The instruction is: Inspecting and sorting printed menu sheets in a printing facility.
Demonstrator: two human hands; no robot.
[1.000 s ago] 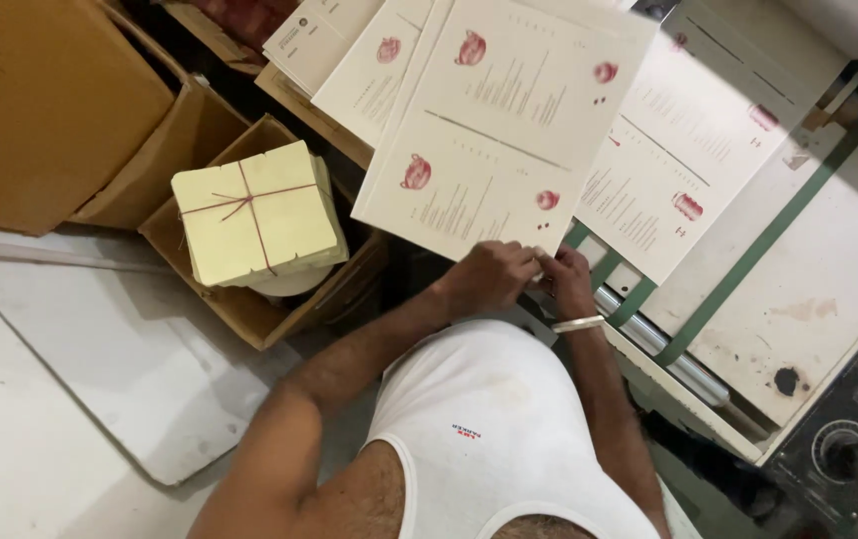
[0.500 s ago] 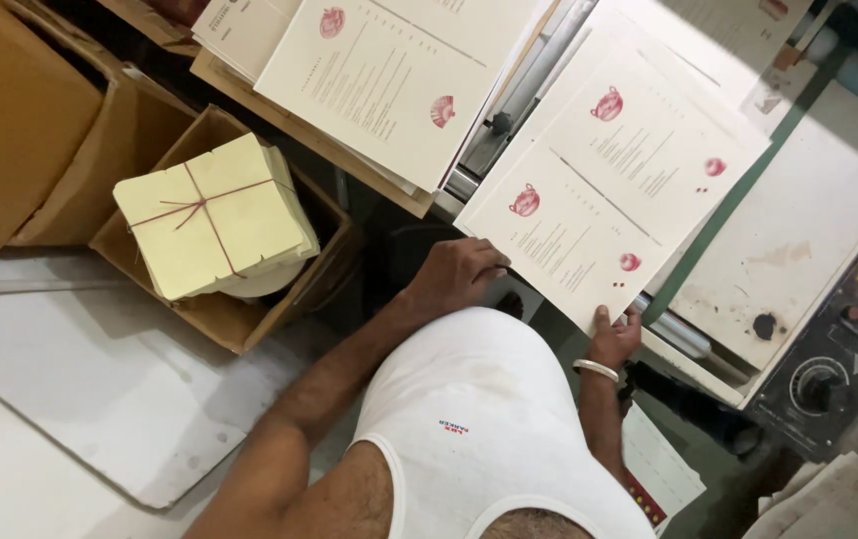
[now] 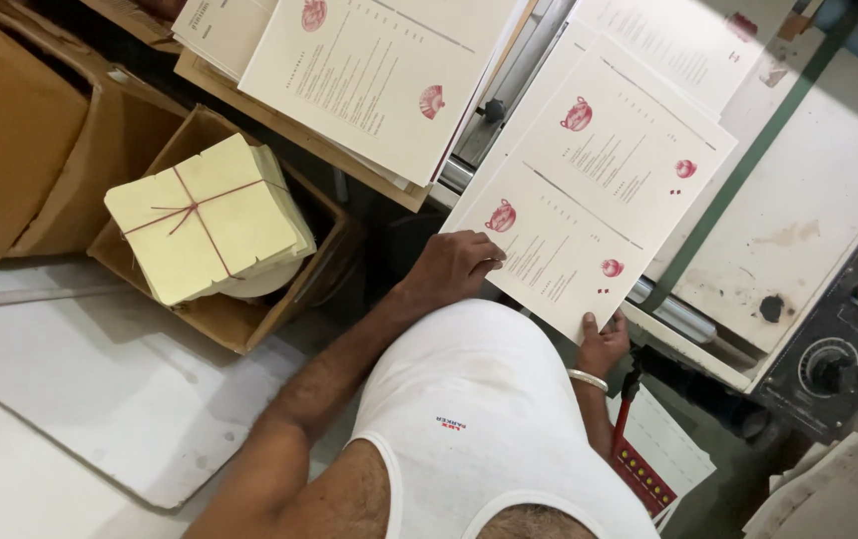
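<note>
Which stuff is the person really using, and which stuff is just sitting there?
In use: left hand, right hand, printed sheet, machine table.
Lying about: tied yellow bundle, cardboard box, other printed stack.

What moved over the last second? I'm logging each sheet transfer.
Both hands carried the cream printed sheet with red motifs off the stack of printed sheets rightward onto the machine's white table; the left hand and right hand still grip its near edge. The string-tied yellow paper bundle stayed in its box.
</note>
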